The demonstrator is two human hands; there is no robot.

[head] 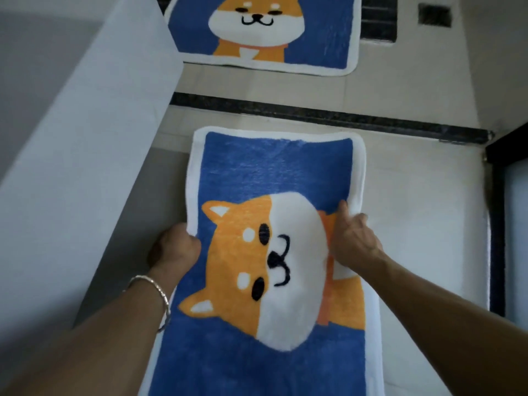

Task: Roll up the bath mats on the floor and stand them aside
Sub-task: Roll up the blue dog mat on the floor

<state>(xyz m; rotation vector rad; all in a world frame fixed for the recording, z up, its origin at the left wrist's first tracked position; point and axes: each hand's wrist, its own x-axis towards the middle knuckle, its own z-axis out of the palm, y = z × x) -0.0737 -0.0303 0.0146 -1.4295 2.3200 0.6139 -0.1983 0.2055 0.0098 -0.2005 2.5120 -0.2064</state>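
A blue bath mat [274, 172] with a white border and an orange-and-white dog picture is held up off the floor in front of me, its far end hanging toward the tiles. My left hand [174, 247] grips its left edge in a closed fist. Its right edge is pinched by my right hand [353, 238], thumb on top. A second mat [320, 30] with the same dog design lies flat on the floor farther away, beyond a dark threshold strip [328, 115].
A white wall corner [94, 155] runs close along the left of the held mat. A dark door frame [497, 224] stands at the right. Near the far mat are a dark slatted floor drain [378, 18] and a small square drain [434, 14]. Pale floor tiles lie to the right.
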